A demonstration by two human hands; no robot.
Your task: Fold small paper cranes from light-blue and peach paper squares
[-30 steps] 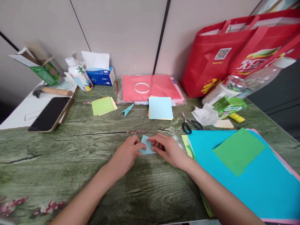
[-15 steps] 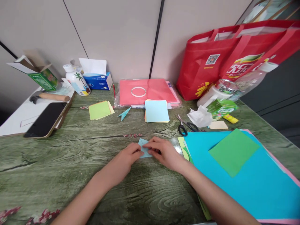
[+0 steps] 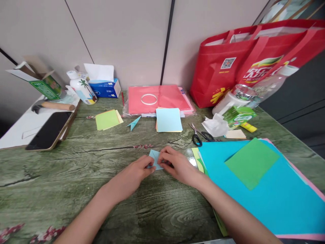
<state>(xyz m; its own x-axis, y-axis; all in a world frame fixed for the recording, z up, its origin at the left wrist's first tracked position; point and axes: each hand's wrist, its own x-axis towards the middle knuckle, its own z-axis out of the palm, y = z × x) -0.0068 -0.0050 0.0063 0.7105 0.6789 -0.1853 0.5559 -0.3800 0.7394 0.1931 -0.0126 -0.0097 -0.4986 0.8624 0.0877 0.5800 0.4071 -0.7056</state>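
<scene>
Just between the left hand [image 3: 139,168] and the right hand [image 3: 175,164], a small light-blue folded paper [image 3: 154,155] sat on the green wood-patterned table [image 3: 83,176]. One corner pointed away from the person. The hands hid its sides, so its long way was hard to tell. Both bent inward, fingers pinching its edges.

Light-blue paper [image 3: 155,158]: small, folded, diagonal crease showing, lying on green table [image 3: 76,179].

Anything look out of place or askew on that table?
A crumpled white tissue lies loose beside the scissors, unlike the flat paper nearby. The green sheet sits askew on the larger blue sheet. No spill shows.
</scene>
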